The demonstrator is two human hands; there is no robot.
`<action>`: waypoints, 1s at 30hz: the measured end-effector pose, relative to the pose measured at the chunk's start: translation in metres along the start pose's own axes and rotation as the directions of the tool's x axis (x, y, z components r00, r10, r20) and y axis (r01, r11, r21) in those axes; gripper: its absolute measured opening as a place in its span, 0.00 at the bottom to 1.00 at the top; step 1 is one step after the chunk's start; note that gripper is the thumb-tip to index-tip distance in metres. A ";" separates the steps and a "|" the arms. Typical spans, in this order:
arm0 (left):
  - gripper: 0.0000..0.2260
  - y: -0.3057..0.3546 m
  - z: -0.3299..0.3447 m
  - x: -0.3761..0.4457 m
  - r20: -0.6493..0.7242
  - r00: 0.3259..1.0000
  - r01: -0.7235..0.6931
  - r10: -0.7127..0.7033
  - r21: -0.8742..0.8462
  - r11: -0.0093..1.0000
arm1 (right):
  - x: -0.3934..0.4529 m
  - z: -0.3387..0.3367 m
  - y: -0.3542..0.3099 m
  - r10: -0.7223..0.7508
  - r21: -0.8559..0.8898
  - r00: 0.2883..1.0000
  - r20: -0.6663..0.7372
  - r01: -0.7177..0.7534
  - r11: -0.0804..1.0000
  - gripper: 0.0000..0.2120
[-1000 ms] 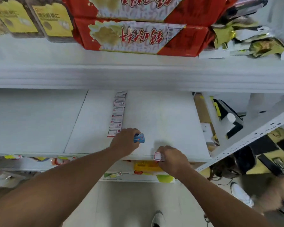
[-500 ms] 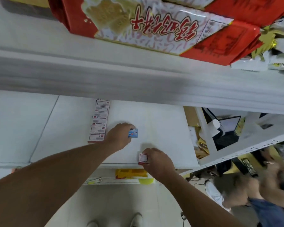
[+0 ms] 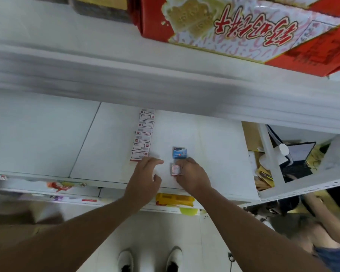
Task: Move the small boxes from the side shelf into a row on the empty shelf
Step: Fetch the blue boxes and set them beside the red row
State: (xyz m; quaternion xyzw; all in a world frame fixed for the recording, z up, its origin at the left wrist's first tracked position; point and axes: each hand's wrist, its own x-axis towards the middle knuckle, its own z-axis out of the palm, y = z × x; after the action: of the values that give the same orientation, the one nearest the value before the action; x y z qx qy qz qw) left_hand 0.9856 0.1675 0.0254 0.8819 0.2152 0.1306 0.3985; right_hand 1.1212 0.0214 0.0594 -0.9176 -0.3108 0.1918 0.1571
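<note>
A row of white boxes (image 3: 142, 135) runs near to far on the white shelf (image 3: 214, 138). Just right, the left hand (image 3: 146, 176) rests loosely curled, holding nothing. Beyond lies a blue box (image 3: 179, 153); the right hand (image 3: 192, 176) pinches a red-and-white box (image 3: 176, 170).

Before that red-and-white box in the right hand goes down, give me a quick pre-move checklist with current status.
1. Right hand grips the red-and-white box: ok.
2. Left hand holds nothing, off the blue box: ok.
3. Blue box resting on the shelf by itself: ok.
4. Bare shelf in front of the blue box for the next one: ok.
5. Row of white boxes straight: ok, slightly uneven.
6. More boxes left on the side shelf: cannot tell.
</note>
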 end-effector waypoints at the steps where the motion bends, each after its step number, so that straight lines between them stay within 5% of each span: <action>1: 0.23 -0.001 0.002 -0.006 -0.018 0.999 0.036 -0.036 -0.015 0.999 | -0.003 0.001 0.000 0.008 0.006 1.000 -0.004 -0.008 1.000 0.22; 3: 0.22 0.002 0.007 -0.014 -0.055 0.991 0.116 -0.120 -0.064 0.991 | -0.011 0.000 0.002 0.037 0.034 0.999 -0.007 -0.037 0.999 0.29; 6: 0.21 0.017 0.016 -0.012 -0.041 0.945 0.301 -0.324 -0.272 0.914 | -0.026 0.003 0.012 0.085 0.149 0.991 -0.107 -0.069 0.986 0.25; 10: 0.20 0.050 0.027 0.003 0.099 0.828 0.518 -0.553 -0.515 0.683 | -0.040 0.010 0.019 0.268 0.578 0.955 -0.130 -0.147 0.803 0.19; 13: 0.23 0.065 0.046 0.010 0.204 0.815 0.511 -0.542 -0.694 0.507 | -0.044 0.011 0.010 0.331 0.818 0.943 -0.018 -0.176 0.547 0.16; 16: 0.34 0.060 0.069 0.013 0.328 0.823 0.501 -0.463 -0.803 0.322 | -0.041 0.024 0.002 0.303 0.889 0.953 -0.021 -0.121 0.441 0.14; 20: 0.26 0.080 0.065 0.026 0.329 0.804 0.471 -0.496 -0.861 0.192 | -0.025 0.038 -0.004 0.303 0.944 0.951 0.059 -0.152 0.293 0.27; 25: 0.28 0.081 0.066 0.048 0.383 0.779 0.520 -0.497 -0.837 0.171 | 0.004 0.025 -0.008 0.351 0.973 0.928 0.127 -0.185 0.136 0.26; 30: 0.28 0.070 0.073 0.078 0.346 0.795 0.518 -0.499 -0.815 0.259 | 0.028 0.019 0.000 0.315 0.962 0.940 0.132 -0.198 0.187 0.26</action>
State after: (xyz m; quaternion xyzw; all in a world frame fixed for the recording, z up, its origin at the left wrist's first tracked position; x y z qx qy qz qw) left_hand 1.1024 0.1166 0.0354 0.4258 0.3821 0.0791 0.8164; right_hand 1.1331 0.0423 0.0361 -0.6698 0.0394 0.3214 0.6682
